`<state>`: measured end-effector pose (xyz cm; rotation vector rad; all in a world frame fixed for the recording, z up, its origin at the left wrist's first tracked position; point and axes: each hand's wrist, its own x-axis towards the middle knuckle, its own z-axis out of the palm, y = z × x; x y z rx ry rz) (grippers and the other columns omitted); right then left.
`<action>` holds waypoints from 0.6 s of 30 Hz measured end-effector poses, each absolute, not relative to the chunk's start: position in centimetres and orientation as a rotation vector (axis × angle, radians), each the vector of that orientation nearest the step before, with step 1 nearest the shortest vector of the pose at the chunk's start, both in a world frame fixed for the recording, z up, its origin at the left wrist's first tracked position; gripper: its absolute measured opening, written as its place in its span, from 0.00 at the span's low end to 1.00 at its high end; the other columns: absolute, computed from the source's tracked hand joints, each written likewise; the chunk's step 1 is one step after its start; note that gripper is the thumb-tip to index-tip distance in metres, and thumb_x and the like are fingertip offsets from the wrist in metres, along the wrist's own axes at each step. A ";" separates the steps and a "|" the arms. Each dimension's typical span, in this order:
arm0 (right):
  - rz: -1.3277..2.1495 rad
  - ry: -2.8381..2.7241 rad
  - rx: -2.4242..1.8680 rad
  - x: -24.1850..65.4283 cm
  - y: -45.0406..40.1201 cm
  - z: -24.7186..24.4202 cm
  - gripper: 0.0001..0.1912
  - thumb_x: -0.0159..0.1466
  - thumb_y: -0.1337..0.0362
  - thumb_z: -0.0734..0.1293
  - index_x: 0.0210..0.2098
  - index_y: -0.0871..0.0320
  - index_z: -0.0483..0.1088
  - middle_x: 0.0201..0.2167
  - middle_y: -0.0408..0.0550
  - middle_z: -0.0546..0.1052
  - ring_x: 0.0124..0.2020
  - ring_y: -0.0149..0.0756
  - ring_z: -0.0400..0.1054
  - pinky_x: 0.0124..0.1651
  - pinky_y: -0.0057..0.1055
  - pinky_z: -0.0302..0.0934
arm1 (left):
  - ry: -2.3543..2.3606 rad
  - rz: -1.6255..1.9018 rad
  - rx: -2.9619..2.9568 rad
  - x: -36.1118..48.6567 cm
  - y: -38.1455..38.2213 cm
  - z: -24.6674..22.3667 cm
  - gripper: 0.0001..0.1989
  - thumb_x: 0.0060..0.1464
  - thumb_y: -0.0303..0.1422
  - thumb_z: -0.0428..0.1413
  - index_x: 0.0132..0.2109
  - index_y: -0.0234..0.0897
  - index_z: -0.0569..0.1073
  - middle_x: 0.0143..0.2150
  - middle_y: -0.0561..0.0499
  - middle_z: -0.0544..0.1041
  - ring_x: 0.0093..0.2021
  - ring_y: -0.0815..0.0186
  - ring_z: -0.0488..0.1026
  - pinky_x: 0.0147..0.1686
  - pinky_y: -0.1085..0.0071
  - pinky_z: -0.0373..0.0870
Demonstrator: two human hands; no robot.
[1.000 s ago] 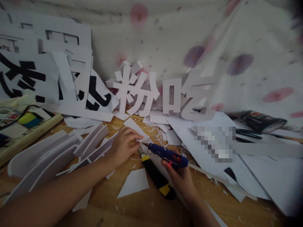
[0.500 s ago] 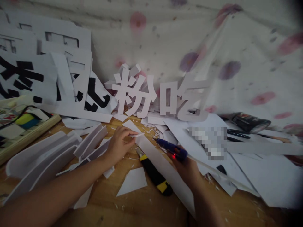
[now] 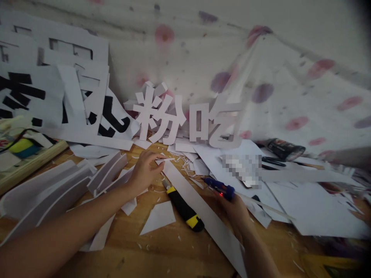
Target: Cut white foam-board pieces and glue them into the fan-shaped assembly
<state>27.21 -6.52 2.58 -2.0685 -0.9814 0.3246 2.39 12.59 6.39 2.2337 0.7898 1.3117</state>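
Observation:
My left hand [image 3: 146, 170] pinches a small thin white foam-board piece [image 3: 168, 159] between thumb and fingertips, over the far end of a long white strip [image 3: 199, 206]. My right hand [image 3: 234, 208] is closed around a blue hot glue gun [image 3: 220, 188] with a red light on it. Its nozzle points left, apart from the strip, and a pale glue stick [image 3: 268, 207] sticks out behind. Beside the strip, on its left, lies a black and yellow utility knife [image 3: 185, 210]. An offcut of white sheet [image 3: 159, 217] rests left of the knife.
White cut-out characters [image 3: 165, 116] stand against a floral curtain [image 3: 185, 58]. Curved white strips [image 3: 55, 193] lie at left, near a wooden-edged tray [image 3: 37, 166]. Cut-out boards [image 3: 92, 50] lean behind. White sheets [image 3: 307, 208] and a black packet [image 3: 285, 148] are at right.
The glue gun in my right hand has moved right, away from the strip. My left hand keeps its pinch on the small piece. The view has turned slightly to the right.

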 end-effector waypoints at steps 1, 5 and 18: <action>0.346 -0.968 -2.078 27.2 -6.2 2.6 0.17 0.52 0.50 0.66 0.28 0.58 0.76 0.15 0.43 0.75 0.20 0.42 0.70 0.22 0.32 0.59 | 0.791 1.314 2.224 2.4 12.5 6.6 0.07 0.51 0.26 0.57 0.39 0.39 0.74 0.38 0.50 0.76 0.42 0.62 0.70 0.46 0.61 0.66; 0.351 -0.954 -2.124 26.8 -5.1 3.2 0.18 0.52 0.49 0.67 0.30 0.57 0.77 0.20 0.47 0.78 0.25 0.46 0.73 0.25 0.33 0.61 | 0.798 1.261 2.203 2.3 12.3 7.8 0.05 0.52 0.28 0.56 0.38 0.39 0.75 0.37 0.51 0.76 0.41 0.62 0.71 0.45 0.61 0.67; 0.008 -1.343 -2.582 25.3 -10.0 6.2 0.18 0.55 0.48 0.64 0.34 0.54 0.75 0.32 0.55 0.78 0.38 0.54 0.71 0.36 0.43 0.62 | 0.672 0.784 1.993 -2.3 11.8 10.7 0.18 0.45 0.29 0.56 0.47 0.41 0.70 0.34 0.53 0.74 0.35 0.66 0.72 0.34 0.68 0.69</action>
